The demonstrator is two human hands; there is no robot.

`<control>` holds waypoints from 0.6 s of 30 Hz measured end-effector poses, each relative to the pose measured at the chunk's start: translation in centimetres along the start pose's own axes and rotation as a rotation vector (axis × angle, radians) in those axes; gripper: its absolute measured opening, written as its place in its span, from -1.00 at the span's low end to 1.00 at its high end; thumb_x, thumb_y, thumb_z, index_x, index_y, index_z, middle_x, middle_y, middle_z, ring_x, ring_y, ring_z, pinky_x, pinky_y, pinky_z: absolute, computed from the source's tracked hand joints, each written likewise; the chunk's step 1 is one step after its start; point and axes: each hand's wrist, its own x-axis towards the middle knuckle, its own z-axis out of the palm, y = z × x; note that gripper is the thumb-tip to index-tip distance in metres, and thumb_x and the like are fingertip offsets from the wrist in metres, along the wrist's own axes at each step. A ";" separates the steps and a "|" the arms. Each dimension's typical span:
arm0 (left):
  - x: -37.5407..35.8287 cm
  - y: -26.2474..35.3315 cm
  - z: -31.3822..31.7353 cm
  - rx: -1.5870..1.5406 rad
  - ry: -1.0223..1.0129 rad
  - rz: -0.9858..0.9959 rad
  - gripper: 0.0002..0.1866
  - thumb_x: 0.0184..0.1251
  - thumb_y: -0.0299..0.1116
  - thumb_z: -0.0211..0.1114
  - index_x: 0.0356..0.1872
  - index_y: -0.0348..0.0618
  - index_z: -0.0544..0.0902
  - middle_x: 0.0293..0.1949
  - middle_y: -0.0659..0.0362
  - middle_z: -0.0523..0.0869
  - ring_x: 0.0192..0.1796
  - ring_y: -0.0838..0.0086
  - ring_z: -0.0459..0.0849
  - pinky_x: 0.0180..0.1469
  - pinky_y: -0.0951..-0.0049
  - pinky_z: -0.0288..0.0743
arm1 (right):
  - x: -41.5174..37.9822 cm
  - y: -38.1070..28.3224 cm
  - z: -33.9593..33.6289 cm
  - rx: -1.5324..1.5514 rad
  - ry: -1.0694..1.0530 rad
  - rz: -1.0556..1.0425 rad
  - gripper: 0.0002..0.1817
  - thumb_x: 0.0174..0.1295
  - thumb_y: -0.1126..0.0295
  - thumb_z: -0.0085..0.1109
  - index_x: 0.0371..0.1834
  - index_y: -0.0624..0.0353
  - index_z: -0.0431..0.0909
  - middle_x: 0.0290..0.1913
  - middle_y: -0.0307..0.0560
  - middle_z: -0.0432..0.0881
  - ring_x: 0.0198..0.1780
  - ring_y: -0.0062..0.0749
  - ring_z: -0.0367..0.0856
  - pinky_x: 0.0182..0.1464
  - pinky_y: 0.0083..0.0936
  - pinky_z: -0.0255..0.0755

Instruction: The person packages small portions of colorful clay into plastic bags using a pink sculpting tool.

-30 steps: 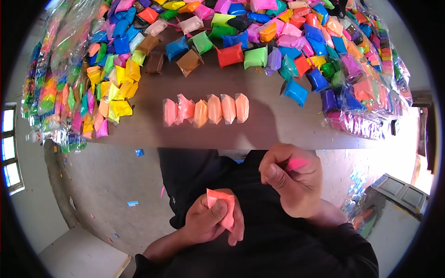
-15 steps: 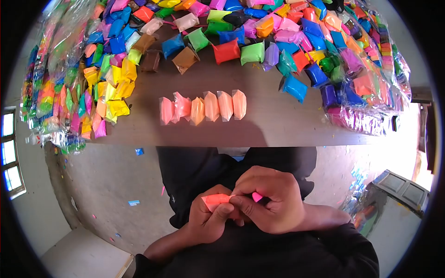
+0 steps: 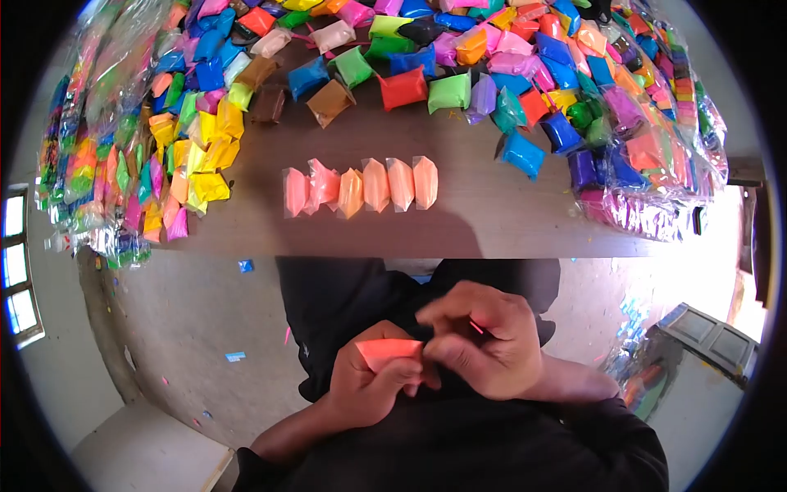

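Note:
Below the table edge, over my lap, my left hand [image 3: 365, 385] grips a salmon-pink packet [image 3: 387, 353] between thumb and fingers. My right hand [image 3: 484, 340] is closed beside it, its fingertips at the packet's right end, and a sliver of another pink packet [image 3: 476, 326] shows between its fingers. On the brown table [image 3: 492, 205] ahead lies a neat row of several peach and pink packets [image 3: 361, 187], apart from both hands.
Heaps of small coloured packets [image 3: 426, 57] ring the table's far side. Clear bags full of them lie at the left [image 3: 98, 164] and right [image 3: 656, 164]. Below the table is a concrete floor [image 3: 188, 328] with scraps, and a pale block [image 3: 139, 451] at lower left.
My right hand came down from chest height to meet my left hand. The salmon-pink packet in my left hand turned from upright to lying flat.

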 end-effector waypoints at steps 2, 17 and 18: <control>-0.1 -0.2 0.3 0.217 0.126 0.094 -0.84 0.47 -0.42 0.40 -0.08 -0.28 0.65 -0.26 0.10 0.76 -0.37 0.49 0.70 -0.31 0.52 0.54 | 0.3 -0.1 0.4 0.037 0.006 0.009 -0.89 0.18 0.53 0.49 -0.27 0.26 0.74 -0.46 -0.11 0.61 -0.39 -0.39 0.58 -0.32 -0.52 0.46; 1.4 1.4 0.8 1.009 0.228 0.369 -0.65 0.10 -0.36 0.66 -0.17 -0.23 0.69 -0.35 0.08 0.78 -0.40 0.25 0.78 -0.35 0.39 0.62 | 0.4 1.4 1.2 -0.075 -0.067 -0.075 -0.85 0.13 0.58 0.51 -0.38 0.29 0.66 -0.40 -0.10 0.67 -0.39 -0.37 0.66 -0.31 -0.53 0.52; 1.4 1.4 0.8 1.009 0.232 0.373 -0.65 0.10 -0.36 0.66 -0.17 -0.23 0.69 -0.35 0.08 0.78 -0.40 0.25 0.78 -0.35 0.39 0.62 | 0.1 1.6 1.0 -0.022 -0.021 -0.007 -0.88 0.20 0.58 0.46 -0.36 0.28 0.65 -0.41 -0.13 0.67 -0.37 -0.44 0.66 -0.30 -0.56 0.50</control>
